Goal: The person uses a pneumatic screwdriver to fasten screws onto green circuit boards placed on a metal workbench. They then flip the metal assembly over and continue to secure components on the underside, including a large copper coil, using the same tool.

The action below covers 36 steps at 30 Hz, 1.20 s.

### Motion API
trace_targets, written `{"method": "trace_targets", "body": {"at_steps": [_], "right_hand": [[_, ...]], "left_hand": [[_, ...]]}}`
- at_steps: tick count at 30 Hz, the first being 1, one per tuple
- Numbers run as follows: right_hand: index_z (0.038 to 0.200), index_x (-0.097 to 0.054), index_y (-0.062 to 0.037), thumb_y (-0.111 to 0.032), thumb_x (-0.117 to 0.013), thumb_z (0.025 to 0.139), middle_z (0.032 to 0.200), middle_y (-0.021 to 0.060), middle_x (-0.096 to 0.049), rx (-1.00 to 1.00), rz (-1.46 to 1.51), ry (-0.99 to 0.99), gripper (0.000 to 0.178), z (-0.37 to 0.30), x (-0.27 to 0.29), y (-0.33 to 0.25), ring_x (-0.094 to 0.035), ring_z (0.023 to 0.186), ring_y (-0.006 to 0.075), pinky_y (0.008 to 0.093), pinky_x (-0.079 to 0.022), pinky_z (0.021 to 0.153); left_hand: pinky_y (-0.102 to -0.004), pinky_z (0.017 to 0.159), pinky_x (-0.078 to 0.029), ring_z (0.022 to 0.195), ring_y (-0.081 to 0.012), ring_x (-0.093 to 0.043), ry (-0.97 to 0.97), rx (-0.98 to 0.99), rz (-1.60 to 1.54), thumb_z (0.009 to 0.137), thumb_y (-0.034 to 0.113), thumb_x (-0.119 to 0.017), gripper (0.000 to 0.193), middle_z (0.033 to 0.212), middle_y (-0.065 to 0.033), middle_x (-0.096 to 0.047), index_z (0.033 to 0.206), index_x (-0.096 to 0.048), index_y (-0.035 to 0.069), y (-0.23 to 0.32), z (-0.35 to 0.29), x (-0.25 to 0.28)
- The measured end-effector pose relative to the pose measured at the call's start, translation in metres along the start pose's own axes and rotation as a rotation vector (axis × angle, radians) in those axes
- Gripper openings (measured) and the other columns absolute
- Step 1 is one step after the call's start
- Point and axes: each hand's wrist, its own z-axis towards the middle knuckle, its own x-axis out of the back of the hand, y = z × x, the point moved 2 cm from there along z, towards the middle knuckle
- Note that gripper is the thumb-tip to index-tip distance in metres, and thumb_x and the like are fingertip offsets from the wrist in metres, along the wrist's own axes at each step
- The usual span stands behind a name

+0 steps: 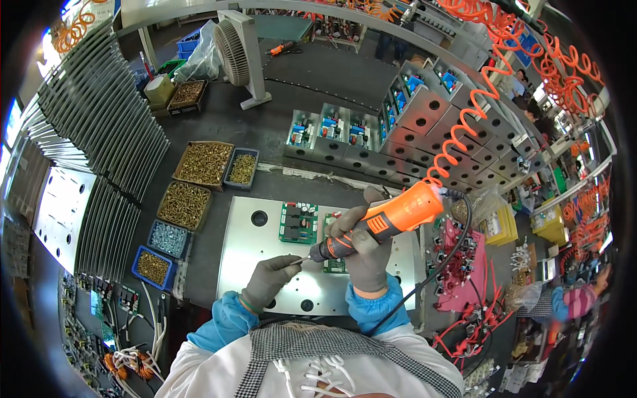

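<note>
Head view shows me, as the largest thing, the silver metal plate [249, 255], which lies below both hands. Over it I see the orange electric screwdriver [413, 207], held slanting, its rear to the upper right and its nose to the lower left. The right hand [368, 255] has its gloved fingers curled around the dark front part of this tool; the orange body extends beyond them. The left hand [269, 280] is just in front of the nose. One green circuit board [298, 223] lies on the plate beyond the left fingers, and a second board [336, 266] is partly hidden under the tool. Smallest is the thin bit [302, 260]: the left fingertips pinch its end, and whether a screw is there, I cannot tell.
</note>
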Motion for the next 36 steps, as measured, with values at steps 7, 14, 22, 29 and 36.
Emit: {"method": "trace_targets", "body": {"at_steps": [7, 14, 22, 29, 36], "right_hand": [[0.150, -0.036, -0.0030, -0.007, -0.064, 0.085, 0.096, 0.0092, -0.065, 0.042, 0.080, 0.076, 0.070, -0.001, 0.000, -0.001, -0.066, 0.083, 0.0205, 0.0454, -0.059, 0.082], [0.150, -0.038, -0.0083, -0.013, -0.064, 0.090, 0.097, 0.0071, -0.063, 0.047, 0.049, 0.099, 0.066, -0.002, 0.005, -0.002, -0.063, 0.083, 0.0205, 0.0461, -0.056, 0.079], [0.144, -0.034, 0.0030, -0.005, -0.064, 0.088, 0.094, 0.0110, -0.064, -0.048, -0.003, 0.256, 0.064, -0.005, 0.011, -0.007, -0.069, 0.084, 0.0210, 0.0372, -0.057, 0.079], [0.143, -0.034, 0.0007, -0.009, -0.064, 0.089, 0.087, 0.0118, -0.065, -0.009, -0.039, 0.277, 0.063, -0.003, 0.020, 0.003, -0.066, 0.076, 0.0211, 0.0402, -0.057, 0.074], [0.085, -0.063, -0.0040, -0.021, -0.070, 0.086, 0.078, 0.0046, -0.065, 0.121, -0.199, 0.193, 0.018, -0.005, 0.025, 0.007, -0.063, 0.072, 0.0130, 0.0289, -0.051, 0.064]], "left_hand": [[-0.0237, 0.077, -0.049, 0.086, -0.0090, -0.062, 0.029, -0.032, -0.055, 0.094, 0.012, -0.073, 0.035, 0.100, -0.0050, -0.072, 0.125, -0.069, -0.005, 0.002, -0.004, 0.004], [-0.0226, 0.074, -0.048, 0.083, -0.0064, -0.060, 0.015, -0.001, -0.034, 0.094, 0.010, -0.072, 0.034, 0.098, -0.0035, -0.072, 0.125, -0.069, -0.005, 0.000, -0.003, 0.005], [-0.0301, 0.080, -0.055, 0.089, -0.0168, -0.070, 0.200, -0.344, 0.410, 0.090, 0.007, -0.074, 0.024, 0.098, -0.0119, -0.076, 0.112, -0.075, -0.002, 0.003, -0.003, -0.004], [-0.0310, 0.081, -0.055, 0.088, -0.0204, -0.072, 0.209, -0.333, 0.498, 0.088, 0.010, -0.076, 0.026, 0.098, -0.0154, -0.076, 0.112, -0.076, -0.001, -0.003, -0.003, -0.002], [-0.0337, 0.091, -0.056, 0.103, -0.0223, -0.073, 0.256, -0.213, 0.467, 0.091, 0.021, -0.075, 0.041, 0.113, -0.0192, -0.075, 0.124, -0.070, -0.003, -0.009, 0.007, -0.004]]}}
